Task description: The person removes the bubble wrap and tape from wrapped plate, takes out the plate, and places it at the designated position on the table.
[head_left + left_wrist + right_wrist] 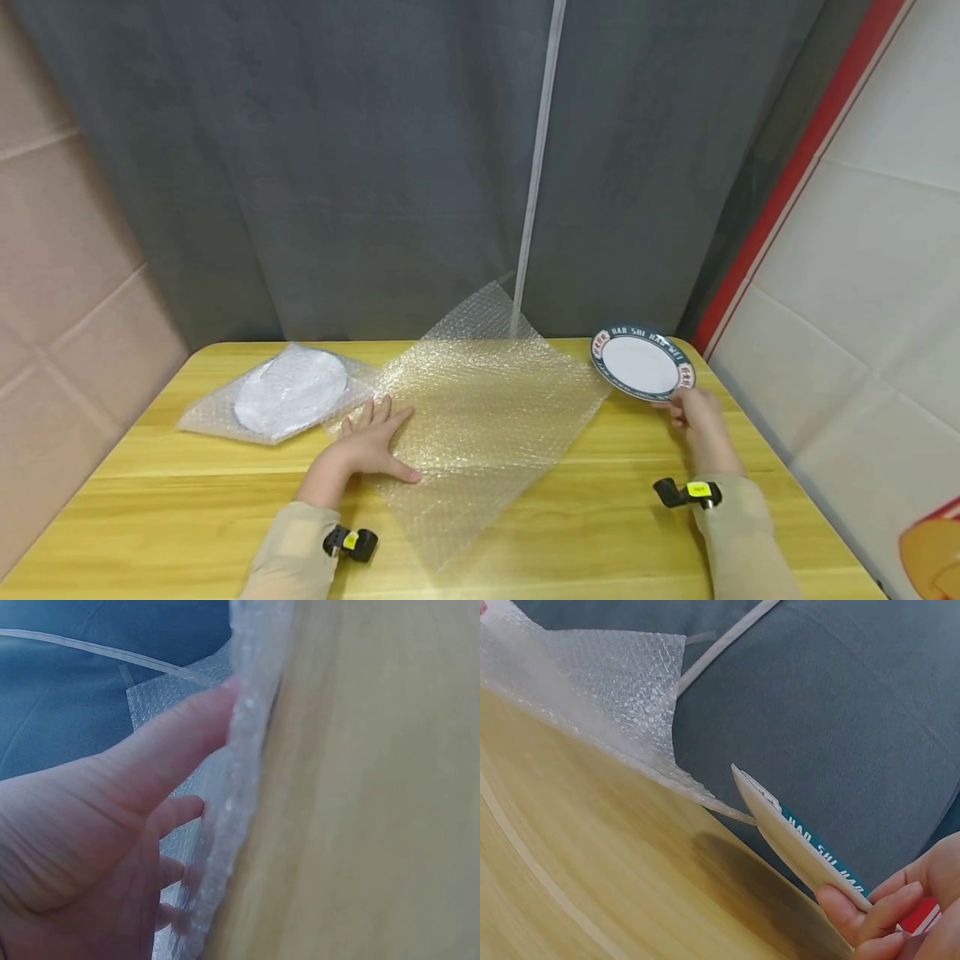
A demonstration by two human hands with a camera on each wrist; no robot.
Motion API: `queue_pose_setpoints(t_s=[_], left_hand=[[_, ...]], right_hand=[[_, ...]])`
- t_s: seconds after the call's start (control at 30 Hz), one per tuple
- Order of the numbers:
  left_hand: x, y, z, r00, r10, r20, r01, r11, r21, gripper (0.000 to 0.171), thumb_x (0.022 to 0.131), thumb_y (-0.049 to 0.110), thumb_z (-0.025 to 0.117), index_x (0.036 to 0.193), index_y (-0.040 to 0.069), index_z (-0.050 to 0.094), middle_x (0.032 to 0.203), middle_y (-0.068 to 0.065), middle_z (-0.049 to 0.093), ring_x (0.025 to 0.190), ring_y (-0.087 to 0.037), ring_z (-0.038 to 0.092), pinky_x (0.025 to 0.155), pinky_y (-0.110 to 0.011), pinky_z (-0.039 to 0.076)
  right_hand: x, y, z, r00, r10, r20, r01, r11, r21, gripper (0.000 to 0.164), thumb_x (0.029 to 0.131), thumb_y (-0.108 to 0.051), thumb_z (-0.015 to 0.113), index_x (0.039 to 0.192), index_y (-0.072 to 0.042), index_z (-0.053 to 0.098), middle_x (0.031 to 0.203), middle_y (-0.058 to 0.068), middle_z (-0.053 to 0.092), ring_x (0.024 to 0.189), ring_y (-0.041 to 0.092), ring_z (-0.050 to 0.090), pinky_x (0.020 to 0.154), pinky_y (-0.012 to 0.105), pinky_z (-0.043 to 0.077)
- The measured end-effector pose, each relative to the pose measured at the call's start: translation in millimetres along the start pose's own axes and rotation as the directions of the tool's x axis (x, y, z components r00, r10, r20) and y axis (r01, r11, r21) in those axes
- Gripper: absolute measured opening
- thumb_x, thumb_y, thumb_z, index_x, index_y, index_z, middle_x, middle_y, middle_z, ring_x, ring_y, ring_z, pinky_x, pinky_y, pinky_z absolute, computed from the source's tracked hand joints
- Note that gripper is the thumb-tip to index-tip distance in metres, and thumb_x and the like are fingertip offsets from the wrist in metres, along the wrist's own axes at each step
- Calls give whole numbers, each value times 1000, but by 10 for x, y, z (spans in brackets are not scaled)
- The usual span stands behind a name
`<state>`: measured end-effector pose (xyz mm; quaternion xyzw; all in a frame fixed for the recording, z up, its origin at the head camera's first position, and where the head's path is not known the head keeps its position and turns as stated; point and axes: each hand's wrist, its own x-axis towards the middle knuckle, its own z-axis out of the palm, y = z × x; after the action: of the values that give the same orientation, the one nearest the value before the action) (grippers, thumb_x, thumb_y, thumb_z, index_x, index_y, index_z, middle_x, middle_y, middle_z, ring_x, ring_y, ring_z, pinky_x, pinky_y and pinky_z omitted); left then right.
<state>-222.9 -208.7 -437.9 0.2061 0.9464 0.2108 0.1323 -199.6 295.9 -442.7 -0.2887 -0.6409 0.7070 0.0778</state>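
A sheet of clear bubble wrap (487, 417) lies on the wooden table like a diamond, its far corner rising against the dark curtain. My left hand (367, 446) rests on its left part with fingers spread, thumb near the sheet's edge in the left wrist view. At the right, my right hand (703, 421) pinches the near rim of a white plate (641, 365) with a dark green lettered border. The right wrist view shows the plate (802, 851) tilted and lifted, casting a shadow on the table. Its far edge overlaps the bubble wrap corner there.
On the left of the table (187, 508) lies a round white thing wrapped in bubble wrap (288, 392), its right side meeting the flat sheet. A dark grey curtain (375, 167) hangs behind the table. White panels (862, 283) with a red strip stand to the right.
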Motion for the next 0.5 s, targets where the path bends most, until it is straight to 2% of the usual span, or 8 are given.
queue_pose_setpoints(t_s=[0.13,0.27,0.5], left_hand=[[9,-10,5,1000,2,-3,-2,1000,4,117,59,57,83,151,11,28,154,-29,-1,138,-50,-11,100,-73,-8],[19,-21,8,1000,3,-4,-3,1000,6,117,59,58,83,151,11,28,154,-29,-1,138,-49,-11,99,-73,-8],[23,-25,9,1000,1,-2,-1,1000,9,118,58,58,82,152,11,27,154,-28,-1,138,-49,-11,99,-73,-8]], right_hand=[[12,20,-26,1000,3,-17,-4,1000,-9,25,88,2,44,113,5,39,62,0,57,49,8,44,42,20,39],[26,34,-54,1000,10,-16,-10,1000,3,21,87,3,44,107,2,39,62,0,55,49,8,44,42,20,39],[63,68,-110,999,39,3,-39,999,-10,21,90,1,41,111,6,44,59,1,63,47,6,44,41,19,38]])
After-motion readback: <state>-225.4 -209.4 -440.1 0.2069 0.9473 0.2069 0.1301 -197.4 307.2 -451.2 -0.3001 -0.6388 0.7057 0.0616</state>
